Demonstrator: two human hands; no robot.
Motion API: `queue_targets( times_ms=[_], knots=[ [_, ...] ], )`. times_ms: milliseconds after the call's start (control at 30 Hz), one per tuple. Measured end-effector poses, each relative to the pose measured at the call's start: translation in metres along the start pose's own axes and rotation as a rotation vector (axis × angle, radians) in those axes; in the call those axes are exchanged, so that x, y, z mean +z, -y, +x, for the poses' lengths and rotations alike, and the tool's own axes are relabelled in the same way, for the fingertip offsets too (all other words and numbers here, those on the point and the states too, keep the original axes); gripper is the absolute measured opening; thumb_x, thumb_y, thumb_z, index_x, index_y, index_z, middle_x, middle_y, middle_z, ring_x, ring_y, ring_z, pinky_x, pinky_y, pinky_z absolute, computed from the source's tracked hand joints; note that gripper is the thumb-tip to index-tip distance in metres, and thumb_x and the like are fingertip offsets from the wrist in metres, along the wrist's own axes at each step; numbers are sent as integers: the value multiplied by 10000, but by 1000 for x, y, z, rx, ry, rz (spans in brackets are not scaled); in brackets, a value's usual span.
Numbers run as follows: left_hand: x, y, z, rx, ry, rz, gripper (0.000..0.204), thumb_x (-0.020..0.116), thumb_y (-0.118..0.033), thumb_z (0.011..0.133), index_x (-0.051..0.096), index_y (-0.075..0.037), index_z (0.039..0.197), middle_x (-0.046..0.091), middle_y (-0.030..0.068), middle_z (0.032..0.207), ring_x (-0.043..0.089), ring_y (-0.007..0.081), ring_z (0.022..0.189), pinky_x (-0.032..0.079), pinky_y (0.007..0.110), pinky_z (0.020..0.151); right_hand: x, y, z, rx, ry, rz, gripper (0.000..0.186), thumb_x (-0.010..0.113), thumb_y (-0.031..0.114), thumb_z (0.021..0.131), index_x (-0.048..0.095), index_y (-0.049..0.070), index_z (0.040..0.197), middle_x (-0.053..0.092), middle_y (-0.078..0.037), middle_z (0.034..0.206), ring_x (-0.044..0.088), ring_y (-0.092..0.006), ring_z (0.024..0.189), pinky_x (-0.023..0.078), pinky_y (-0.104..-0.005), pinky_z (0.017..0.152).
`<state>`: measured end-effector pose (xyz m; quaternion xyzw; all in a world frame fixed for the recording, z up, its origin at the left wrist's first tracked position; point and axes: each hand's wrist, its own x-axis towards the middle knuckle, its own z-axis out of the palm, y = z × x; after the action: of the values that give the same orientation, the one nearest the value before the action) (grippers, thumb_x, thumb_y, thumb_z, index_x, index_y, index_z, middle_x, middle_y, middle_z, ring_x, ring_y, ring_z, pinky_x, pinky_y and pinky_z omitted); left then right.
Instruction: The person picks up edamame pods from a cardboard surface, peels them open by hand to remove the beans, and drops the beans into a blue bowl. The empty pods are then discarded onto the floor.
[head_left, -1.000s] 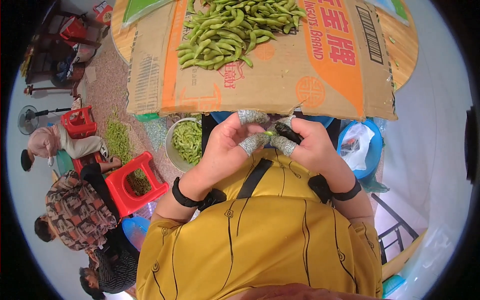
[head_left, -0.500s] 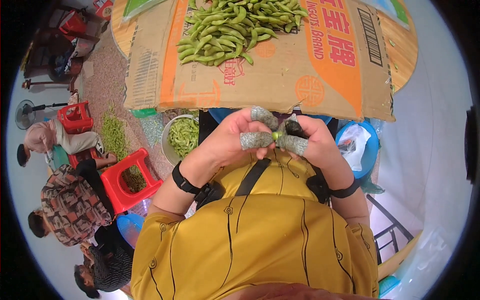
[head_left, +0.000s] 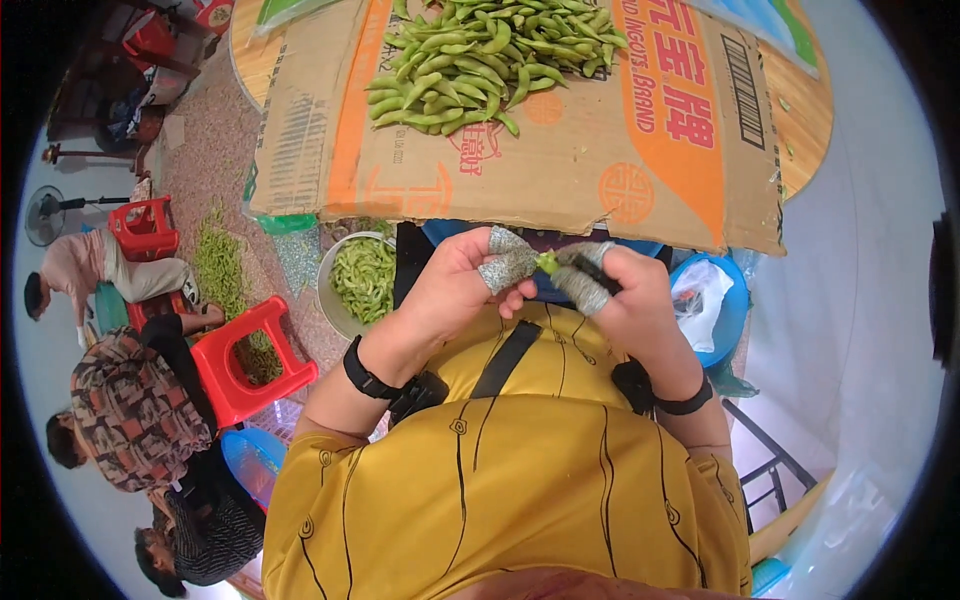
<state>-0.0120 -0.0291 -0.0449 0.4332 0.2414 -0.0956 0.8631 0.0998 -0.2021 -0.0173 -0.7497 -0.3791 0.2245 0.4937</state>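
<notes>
Floor [head_left: 190, 185] with a pinkish speckle runs left of the cardboard [head_left: 570, 165], strewn in one strip with loose green bits [head_left: 222, 265]. A round-edged wooden desk [head_left: 802, 115] lies under the cardboard and shows past its left and right sides. The cardboard itself is brown with orange print, laid flat, its near edge a little torn. Three people [head_left: 135, 405] are well to the left of the cardboard. A heap of green pods [head_left: 480, 65] rests on the cardboard's far part. A red stool [head_left: 210, 365] stands left of the cardboard and nearer the wearer. Off the cardboard's near edge, toward the right, sits a blue tub [head_left: 735, 330] with a white bag inside; toward the left sits a pale bowl [head_left: 326, 295] of green pods or husks. The left hand [head_left: 455, 280] and right hand [head_left: 637, 285] meet just off the cardboard's near edge, grey covers [head_left: 508, 271] on the thumbs and forefingers. On each hand those fingers are pinched together at the tips, gripping a small green piece [head_left: 547, 262] between the hands, mostly hidden; whether pod or bean, I cannot tell.
</notes>
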Motion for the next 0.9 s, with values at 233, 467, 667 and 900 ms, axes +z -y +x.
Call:
queue_targets(
  times_ms=[233,467,667,900],
  knots=[
    [10,-1,-8,127,36,107,109,570,-95,917,559,-31,1005,635,33,795,568,77,655,480,215,597,5,-20,11,641,158,786,128,559,149,919,598,27,920,604,-19,723,497,-70,497,410,-212,450],
    [10,-3,-6,84,31,71,100,557,-119,927,557,-39,988,610,33,760,543,80,631,436,203,556,2,-13,5,329,173,545,137,657,54,842,612,21,967,610,16,778,547,-45,631,451,-204,557],
    [1,5,6,-160,463,-523,122,596,-167,906,576,-53,946,600,30,726,509,92,561,387,195,500,2,-18,1,241,155,699,174,679,14,815,609,18,974,611,13,875,543,-47,822,469,-227,734],
    [6,-15,-5,-10,139,177,70,549,-87,919,580,-32,951,619,34,800,551,67,649,449,217,571,-2,-11,3,155,193,372,177,681,41,819,602,11,975,606,28,844,538,-38,762,464,-208,670]
  ],
)
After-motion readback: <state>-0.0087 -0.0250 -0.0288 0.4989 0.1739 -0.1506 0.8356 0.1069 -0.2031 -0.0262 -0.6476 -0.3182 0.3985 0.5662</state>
